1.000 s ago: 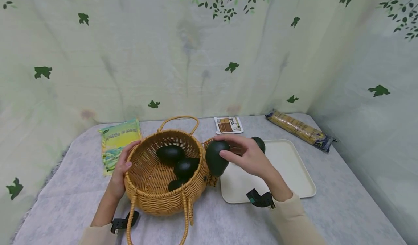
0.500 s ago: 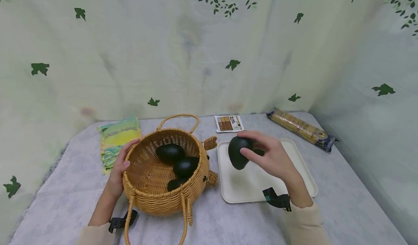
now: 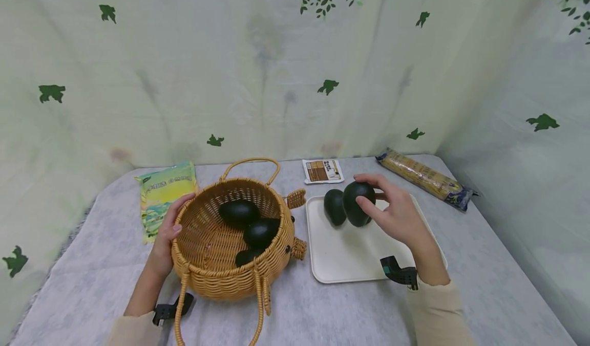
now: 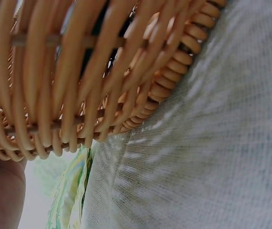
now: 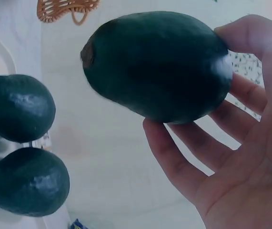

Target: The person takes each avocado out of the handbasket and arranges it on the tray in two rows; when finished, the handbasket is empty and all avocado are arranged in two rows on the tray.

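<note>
My right hand holds a dark green avocado above the white tray, thumb on one side and fingertips on the other. In the right wrist view, two more avocados lie on the tray, one beside the other; the held avocado mostly hides one of them in the head view. My left hand grips the left rim of a round wicker basket, tilted with its opening towards me. Inside the basket lie three avocados. The left wrist view shows mainly the basket's woven side.
Behind the basket lies a yellow-green packet. A small white and brown packet lies at the back of the table, with a long package at the back right. The basket's handle hangs towards the front.
My right hand has carried the avocado from beside the basket rightward over the tray, uncovering another avocado there. The left hand stays on the basket rim.
</note>
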Demonstrator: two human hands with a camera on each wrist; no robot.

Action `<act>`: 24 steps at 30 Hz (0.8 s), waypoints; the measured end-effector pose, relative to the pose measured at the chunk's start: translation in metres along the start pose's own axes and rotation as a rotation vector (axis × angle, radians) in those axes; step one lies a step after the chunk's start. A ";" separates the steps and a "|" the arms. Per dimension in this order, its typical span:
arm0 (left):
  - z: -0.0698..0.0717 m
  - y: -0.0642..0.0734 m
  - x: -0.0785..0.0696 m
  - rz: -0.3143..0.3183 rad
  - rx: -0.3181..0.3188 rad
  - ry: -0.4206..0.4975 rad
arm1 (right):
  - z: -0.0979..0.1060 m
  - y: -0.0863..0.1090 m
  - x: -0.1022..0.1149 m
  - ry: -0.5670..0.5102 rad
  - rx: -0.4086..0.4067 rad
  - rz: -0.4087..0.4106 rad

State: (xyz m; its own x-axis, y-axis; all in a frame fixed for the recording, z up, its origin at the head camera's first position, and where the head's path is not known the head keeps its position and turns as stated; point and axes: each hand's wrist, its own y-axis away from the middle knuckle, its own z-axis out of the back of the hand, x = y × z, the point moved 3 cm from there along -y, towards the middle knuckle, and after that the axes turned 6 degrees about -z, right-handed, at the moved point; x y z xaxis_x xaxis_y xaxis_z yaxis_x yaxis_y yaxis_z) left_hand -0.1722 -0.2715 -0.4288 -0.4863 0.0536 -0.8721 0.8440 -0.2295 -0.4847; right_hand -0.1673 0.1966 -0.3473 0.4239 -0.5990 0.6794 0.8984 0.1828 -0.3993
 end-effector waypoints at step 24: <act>-0.004 -0.001 -0.005 0.011 -0.009 0.003 | 0.038 0.008 -0.045 0.066 -0.151 -0.227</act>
State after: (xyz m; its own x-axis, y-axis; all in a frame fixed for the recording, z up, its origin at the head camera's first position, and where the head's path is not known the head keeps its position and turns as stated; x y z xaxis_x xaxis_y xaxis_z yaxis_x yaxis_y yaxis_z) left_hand -0.1698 -0.2678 -0.4242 -0.4764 0.0544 -0.8775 0.8513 -0.2209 -0.4759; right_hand -0.1753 0.2546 -0.3576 0.2011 -0.6613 0.7226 0.9400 -0.0773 -0.3323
